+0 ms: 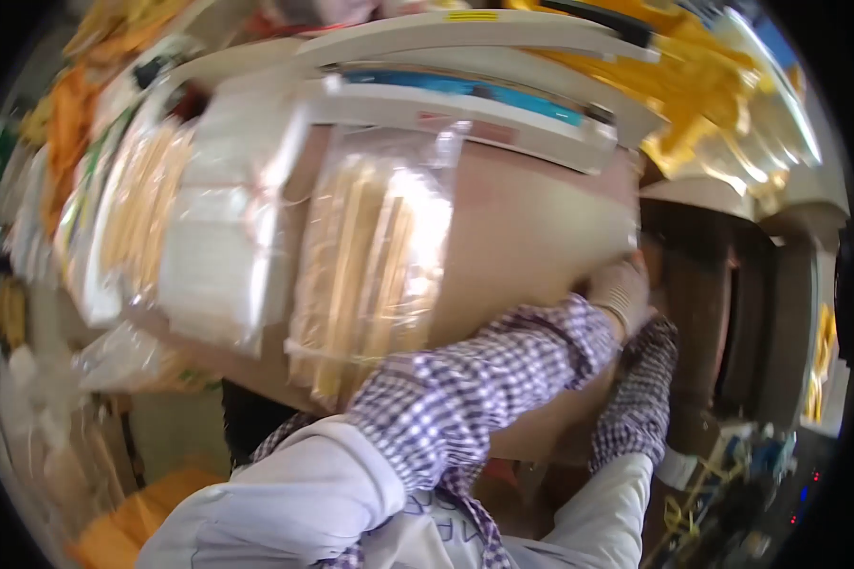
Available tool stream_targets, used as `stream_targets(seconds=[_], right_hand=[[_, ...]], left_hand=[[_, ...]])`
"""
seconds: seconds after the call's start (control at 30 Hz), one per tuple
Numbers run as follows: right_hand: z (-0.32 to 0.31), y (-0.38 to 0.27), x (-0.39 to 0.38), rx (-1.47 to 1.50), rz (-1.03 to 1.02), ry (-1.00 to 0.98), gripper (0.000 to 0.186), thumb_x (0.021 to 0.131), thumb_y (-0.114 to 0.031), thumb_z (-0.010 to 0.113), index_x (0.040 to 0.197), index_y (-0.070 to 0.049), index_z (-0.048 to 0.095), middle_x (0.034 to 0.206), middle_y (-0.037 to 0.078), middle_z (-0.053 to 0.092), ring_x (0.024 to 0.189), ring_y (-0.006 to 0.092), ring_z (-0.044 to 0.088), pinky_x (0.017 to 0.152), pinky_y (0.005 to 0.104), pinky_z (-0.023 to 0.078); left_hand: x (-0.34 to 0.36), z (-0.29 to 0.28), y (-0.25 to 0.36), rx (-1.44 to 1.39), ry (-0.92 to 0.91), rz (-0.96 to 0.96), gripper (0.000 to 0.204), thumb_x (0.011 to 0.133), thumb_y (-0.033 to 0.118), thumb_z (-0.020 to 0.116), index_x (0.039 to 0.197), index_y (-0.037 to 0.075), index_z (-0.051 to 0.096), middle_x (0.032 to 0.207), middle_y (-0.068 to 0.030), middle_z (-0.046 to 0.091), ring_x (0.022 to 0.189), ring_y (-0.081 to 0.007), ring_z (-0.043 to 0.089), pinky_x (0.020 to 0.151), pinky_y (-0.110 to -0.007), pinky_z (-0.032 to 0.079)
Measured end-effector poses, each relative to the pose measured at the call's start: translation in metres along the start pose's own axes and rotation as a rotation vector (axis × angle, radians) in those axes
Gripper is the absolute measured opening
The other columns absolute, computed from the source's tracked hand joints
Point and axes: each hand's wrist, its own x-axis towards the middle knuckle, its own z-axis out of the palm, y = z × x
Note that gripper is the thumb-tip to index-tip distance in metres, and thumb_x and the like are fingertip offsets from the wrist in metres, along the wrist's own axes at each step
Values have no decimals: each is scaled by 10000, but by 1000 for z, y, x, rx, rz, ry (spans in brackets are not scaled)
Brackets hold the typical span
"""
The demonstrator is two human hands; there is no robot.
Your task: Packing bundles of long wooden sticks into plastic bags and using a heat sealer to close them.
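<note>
My left arm, in a checkered sleeve cover, reaches across to the table's right edge. My left hand (621,292) is there, in what looks like a pale glove; its fingers are blurred and partly hidden. Just beyond it, my right forearm comes up from below, and my right hand (651,315) is mostly hidden behind the left. Nothing held shows in either hand. A clear plastic bag of long tan sticks (362,261) lies on the brown table (531,223), left of my hands. Behind that bag stands a white heat sealer (465,109) with a long raised arm.
A stack of clear plastic bags (223,218) lies to the left, with more bagged sticks (147,213) beyond. Yellow material (697,114) is heaped at the far right. Dark brown panels (721,303) stand beside the right table edge. Assorted small items (745,484) sit at the lower right.
</note>
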Motion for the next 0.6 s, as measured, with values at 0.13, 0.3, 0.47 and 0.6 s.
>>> stream_targets(seconds=[0.13, 0.3, 0.47, 0.6], right_hand=[[17, -64, -13, 415, -29, 39, 578, 826, -443, 535, 1173, 16, 480, 1075, 164, 560, 946, 261, 554, 817, 358, 456], [-37, -68, -91, 906, -237, -21, 628, 807, -418, 603, 1214, 30, 436, 1083, 107, 564, 910, 197, 567, 793, 318, 472], [3, -196, -232, 742, -704, 243, 792, 653, -413, 752, 1224, 21, 417, 1078, 94, 562, 970, 192, 560, 844, 313, 457], [42, -221, -294, 393, -1116, 403, 984, 550, -264, 838, 1315, 14, 286, 1229, 107, 455, 1120, 223, 462, 956, 369, 383]], left_hand=[[16, -15, -12, -44, -34, -171, 868, 692, 534, 650, 1224, -78, 340, 1034, -213, 589, 938, -304, 599, 768, -383, 491], [-9, -39, 2, -501, -80, 114, 873, 639, 515, 716, 1255, -8, 388, 1099, -174, 560, 1020, -314, 554, 844, -369, 440], [-91, -70, 7, -1169, -13, 603, 912, 550, 398, 827, 1268, 30, 401, 1241, -168, 464, 1175, -295, 422, 951, -361, 347], [-161, -111, -17, -841, 276, 901, 903, 550, 346, 840, 1273, 36, 396, 1249, -150, 459, 1155, -258, 428, 976, -343, 336]])
